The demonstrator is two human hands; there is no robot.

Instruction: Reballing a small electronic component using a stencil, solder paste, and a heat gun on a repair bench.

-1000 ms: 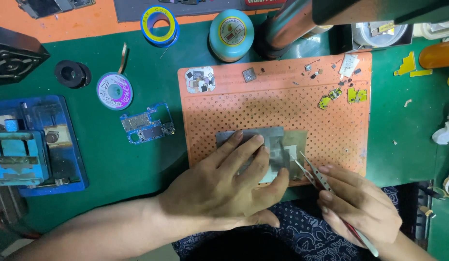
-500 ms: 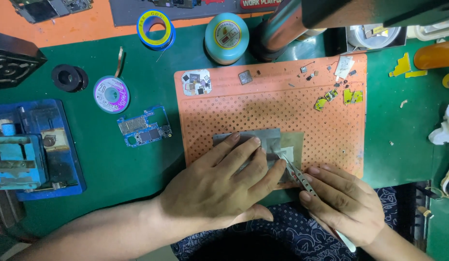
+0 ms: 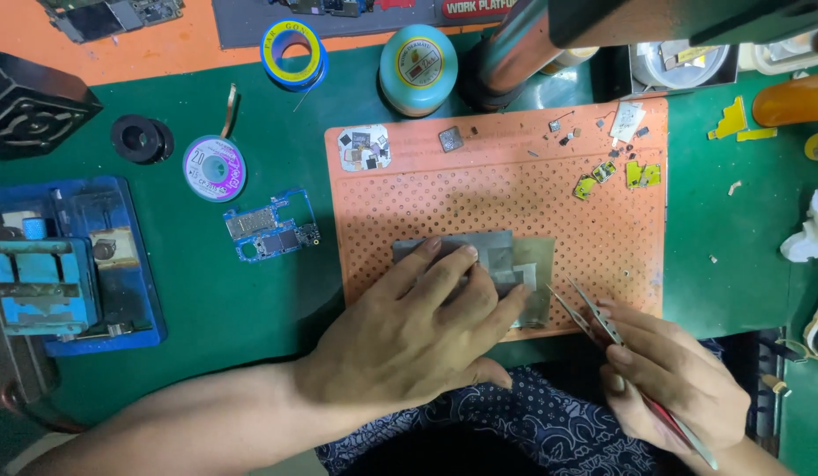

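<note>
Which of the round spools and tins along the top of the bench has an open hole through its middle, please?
The blue and yellow tape roll: the bench shows through its centre. The teal tin beside it is closed on top, and the small purple spool has a filled face.

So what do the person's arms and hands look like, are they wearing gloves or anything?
No gloves. Both the left hand and the right hand are bare, with no rings or watch showing. The left forearm is bare too, with no sleeve in view. The fingers have short, plain nails. Below the hands lies dark blue cloth with a pale swirly pattern, probably the person's clothing.
</note>
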